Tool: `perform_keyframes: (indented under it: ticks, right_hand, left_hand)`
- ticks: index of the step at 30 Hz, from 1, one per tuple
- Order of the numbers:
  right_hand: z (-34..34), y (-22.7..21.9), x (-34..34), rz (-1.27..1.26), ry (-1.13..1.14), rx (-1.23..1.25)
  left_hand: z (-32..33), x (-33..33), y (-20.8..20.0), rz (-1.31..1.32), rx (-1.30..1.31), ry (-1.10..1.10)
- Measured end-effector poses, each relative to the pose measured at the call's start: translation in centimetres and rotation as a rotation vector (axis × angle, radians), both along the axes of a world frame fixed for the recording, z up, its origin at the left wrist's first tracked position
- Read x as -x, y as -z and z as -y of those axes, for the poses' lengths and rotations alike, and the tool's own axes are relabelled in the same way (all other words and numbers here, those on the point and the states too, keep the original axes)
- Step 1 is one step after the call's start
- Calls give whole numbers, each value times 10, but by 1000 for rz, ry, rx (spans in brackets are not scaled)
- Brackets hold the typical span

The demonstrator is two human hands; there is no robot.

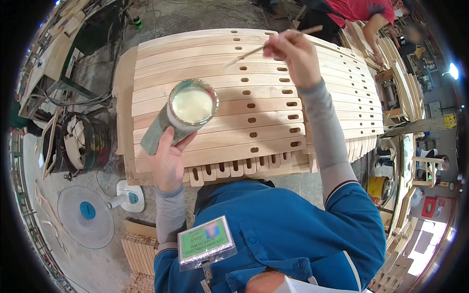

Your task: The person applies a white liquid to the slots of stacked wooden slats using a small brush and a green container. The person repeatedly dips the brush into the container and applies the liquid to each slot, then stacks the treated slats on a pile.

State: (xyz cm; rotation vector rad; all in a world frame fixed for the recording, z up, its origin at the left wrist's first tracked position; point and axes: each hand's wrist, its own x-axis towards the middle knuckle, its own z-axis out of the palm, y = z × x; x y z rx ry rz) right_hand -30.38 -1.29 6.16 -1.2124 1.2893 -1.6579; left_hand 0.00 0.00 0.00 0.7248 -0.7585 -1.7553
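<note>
Left hand (168,158): wrapped around a cylindrical can (181,115), held tilted above the near-left part of the stack; its open mouth faces up and shows a pale, creamy liquid.
Right hand (293,53): closed in a pinch on a thin brush (266,46), raised over the far side of the stack.
Brush axis: runs from upper right, handle end past the fingers, to lower left, where the tip meets a slat near the far slotted holes.
Key relation: the brush tip lies up and to the right of the can mouth, apart from it; the right hand is the nearer of the two hands to the slots being touched, the left hand the nearer to the liquid.
Slats (229,105): light wooden strips, slightly curved, laid side by side with long axes running left to right across the view; about twelve show in the top layer, each with oblong slots around the middle.
Lower layer: slotted ends of further slats (222,170) protrude at the near edge; about eight are visible.
Bench: hidden under the stack; cannot be told.
Counts: one can, one brush, two hands.
Surroundings: a floor fan (88,215) at lower left; another person (371,19) at more stacked wood, upper right.
</note>
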Motion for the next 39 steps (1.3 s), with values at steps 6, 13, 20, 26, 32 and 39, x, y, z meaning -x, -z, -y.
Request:
perform_keyframes:
  ticks: [6, 13, 20, 26, 32, 39]
  right_hand:
    - [55, 20, 29, -419, 183, -57]
    - [71, 34, 7, -771, 209, -94]
    - [75, 36, 4, -944, 283, -27]
    - [69, 27, -1, -779, 259, -97]
    - [48, 9, 10, -584, 289, -136]
    - [32, 41, 5, -284, 290, -87]
  left_hand:
    - [-5, -16, 2, 25, -73, -38]
    - [-2, -26, 3, 28, -8, -96]
    - [-2, -26, 5, 21, -3, -90]
    - [-2, -25, 4, 2, -7, -79]
    - [-3, -26, 2, 21, -41, -90]
    - [-5, -25, 3, -14, -1, -83]
